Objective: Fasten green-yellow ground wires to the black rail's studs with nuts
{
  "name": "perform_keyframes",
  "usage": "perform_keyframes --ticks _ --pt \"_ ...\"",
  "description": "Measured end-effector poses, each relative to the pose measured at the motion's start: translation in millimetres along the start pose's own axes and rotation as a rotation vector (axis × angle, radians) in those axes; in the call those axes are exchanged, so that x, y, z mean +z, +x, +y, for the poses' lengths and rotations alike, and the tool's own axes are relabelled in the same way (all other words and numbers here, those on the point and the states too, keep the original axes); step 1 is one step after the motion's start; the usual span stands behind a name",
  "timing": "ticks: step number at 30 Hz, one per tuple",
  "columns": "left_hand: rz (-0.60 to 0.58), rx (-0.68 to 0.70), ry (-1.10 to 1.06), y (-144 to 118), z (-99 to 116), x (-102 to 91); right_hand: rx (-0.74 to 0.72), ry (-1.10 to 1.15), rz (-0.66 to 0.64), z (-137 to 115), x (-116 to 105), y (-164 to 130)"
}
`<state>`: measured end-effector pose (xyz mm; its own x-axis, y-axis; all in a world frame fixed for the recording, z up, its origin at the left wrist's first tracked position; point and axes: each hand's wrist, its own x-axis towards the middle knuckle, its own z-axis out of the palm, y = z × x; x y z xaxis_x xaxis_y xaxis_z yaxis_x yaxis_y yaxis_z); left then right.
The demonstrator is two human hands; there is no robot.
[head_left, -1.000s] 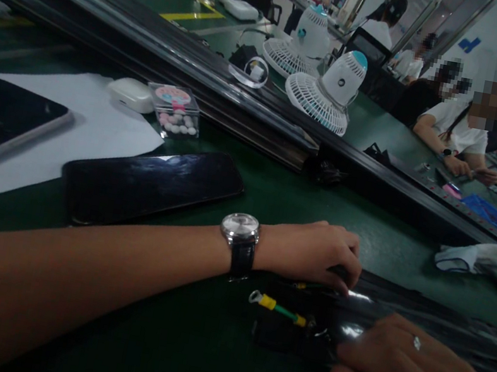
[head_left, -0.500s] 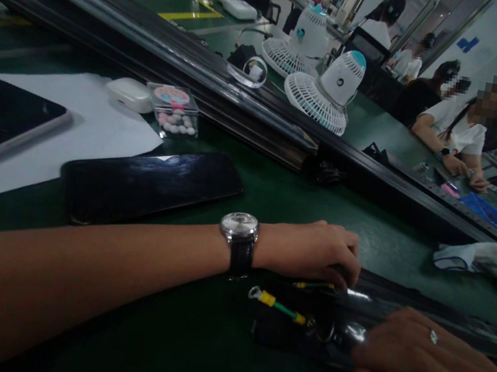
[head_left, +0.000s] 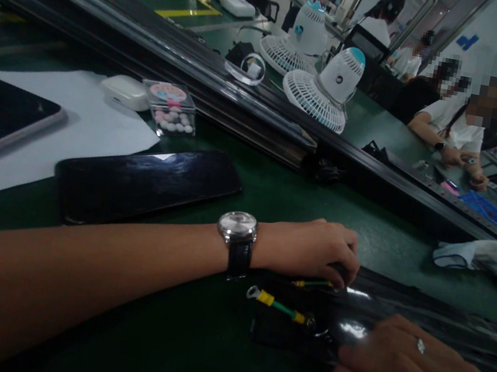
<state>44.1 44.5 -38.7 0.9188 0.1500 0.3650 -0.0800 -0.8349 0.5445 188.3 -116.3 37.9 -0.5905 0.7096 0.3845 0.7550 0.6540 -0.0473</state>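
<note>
Long black strips in clear plastic wrap (head_left: 406, 297) lie at the lower right on the green table. My left hand (head_left: 318, 250), with a watch (head_left: 238, 228) on its wrist, has its fingers curled down on the wrap's near end; the fingertips are hidden. Slightly blurred, my right hand (head_left: 418, 370) lies over the wrap, fingers and thumb closed around its plastic. A short yellow-green wire with a ring terminal (head_left: 273, 302) sticks out of the strip's end. Beneath my left hand shows a second such wire (head_left: 313, 283).
A dark phone (head_left: 147, 187), a tablet-like device (head_left: 1, 117) on white paper, a white case (head_left: 125, 92) and a candy box (head_left: 172, 112) lie left. Long dark rails (head_left: 155, 60) cross the table. Two white fans (head_left: 320, 90), a cloth (head_left: 467, 253) and seated people are beyond.
My right hand has slid slightly left and down over the plastic wrap. My left hand stays in almost the same place, and the view has shifted a little.
</note>
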Motion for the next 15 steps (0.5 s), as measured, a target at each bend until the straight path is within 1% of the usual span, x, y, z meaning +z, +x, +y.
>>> perform_keyframes --ticks 5,7,10,12,15 --pt "-0.021 -0.005 -0.005 0 0 -0.7 -0.023 0.02 -0.007 1 5 -2" --pt "-0.036 -0.01 0.002 -1 1 -2.1 -0.086 0.031 -0.008 3 3 -1" --pt "-0.052 -0.007 0.008 -2 1 -3.8 -0.194 0.042 -0.06 8 -4 1" --pt "-0.045 -0.003 0.002 -2 1 -3.9 -0.172 0.051 -0.063 10 -9 2" --pt "-0.032 0.01 -0.012 -2 1 -3.5 -0.069 0.057 0.001 10 -14 4"
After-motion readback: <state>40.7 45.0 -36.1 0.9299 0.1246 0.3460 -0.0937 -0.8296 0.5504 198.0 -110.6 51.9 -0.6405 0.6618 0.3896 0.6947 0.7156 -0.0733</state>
